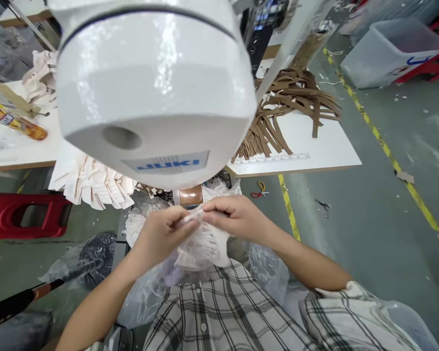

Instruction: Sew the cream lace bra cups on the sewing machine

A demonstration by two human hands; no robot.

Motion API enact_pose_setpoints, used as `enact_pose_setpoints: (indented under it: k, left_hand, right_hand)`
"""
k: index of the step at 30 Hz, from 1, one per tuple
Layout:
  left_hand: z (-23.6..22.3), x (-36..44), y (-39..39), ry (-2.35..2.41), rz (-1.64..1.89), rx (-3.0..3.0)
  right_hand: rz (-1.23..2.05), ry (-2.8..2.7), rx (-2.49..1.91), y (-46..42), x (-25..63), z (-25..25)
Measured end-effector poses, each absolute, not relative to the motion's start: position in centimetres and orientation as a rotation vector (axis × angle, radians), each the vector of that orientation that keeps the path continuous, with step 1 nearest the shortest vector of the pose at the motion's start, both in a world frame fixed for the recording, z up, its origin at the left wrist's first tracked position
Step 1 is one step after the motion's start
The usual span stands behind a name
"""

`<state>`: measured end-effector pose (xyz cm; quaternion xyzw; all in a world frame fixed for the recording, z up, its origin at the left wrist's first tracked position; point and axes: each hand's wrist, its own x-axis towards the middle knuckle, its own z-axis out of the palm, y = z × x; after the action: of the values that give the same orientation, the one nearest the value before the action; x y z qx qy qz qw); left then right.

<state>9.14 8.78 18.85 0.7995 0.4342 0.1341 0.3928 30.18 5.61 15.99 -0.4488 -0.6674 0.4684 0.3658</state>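
Close to my body, both hands pinch a piece of white lacy fabric that hangs down toward my lap. My left hand grips its upper edge from the left, thumb and fingers closed on it. From the right, my right hand pinches the same edge, almost touching the left fingertips. Just beyond the hands looms the white head of a JUKI sewing machine, which hides its needle area. More gathered white fabric lies to the left of my left hand.
Pale fabric pieces hang over the left table edge. Brown strips and a ruler lie on the right tabletop. A red stool stands left; small snips lie on the floor. A translucent bin stands far right.
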Motion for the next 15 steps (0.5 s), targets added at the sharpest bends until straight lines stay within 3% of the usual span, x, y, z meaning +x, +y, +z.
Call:
enact_pose_setpoints:
  k: [7,15]
  left_hand:
    - [17.1,9.1,12.4,1.542,0.648,1.806]
    - [15.8,8.8,13.9,1.522,0.755,1.848]
  right_hand:
    - [1.021,-1.628,-1.456,10.0,30.5,14.3]
    - [1.064,-1.585,-1.458,11.5,30.4,13.9]
